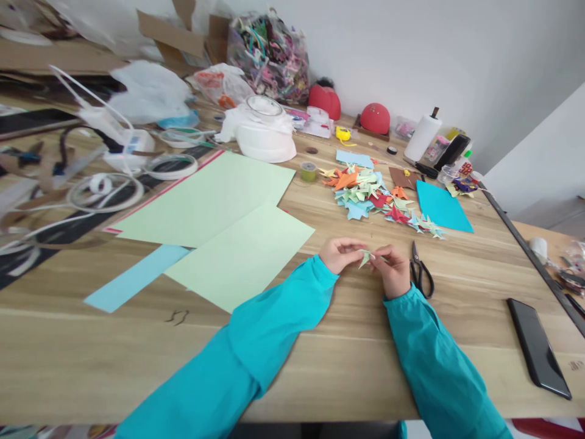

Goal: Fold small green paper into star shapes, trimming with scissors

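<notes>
Between my two hands is a small pale green folded paper crane (364, 258), held just above the wooden table. My left hand (340, 253) pinches it from the left, fingers pressed together. From the right, the fingertips of my right hand (392, 268) are closed on its other side. Part of the paper is hidden by the fingers. Black-handled scissors (421, 274) lie beside my right hand, blades pointing away. Beyond both hands spreads a pile of folded paper cranes (365, 194) in green, orange, red and blue.
Pale green sheets (242, 256) and a blue paper strip (137, 279) lie to the left. A turquoise sheet (444, 207) is right of the pile. A black phone (538, 347) rests near the right edge. White cables (105, 192) tangle at far left; a white paper roll (423, 137) stands behind.
</notes>
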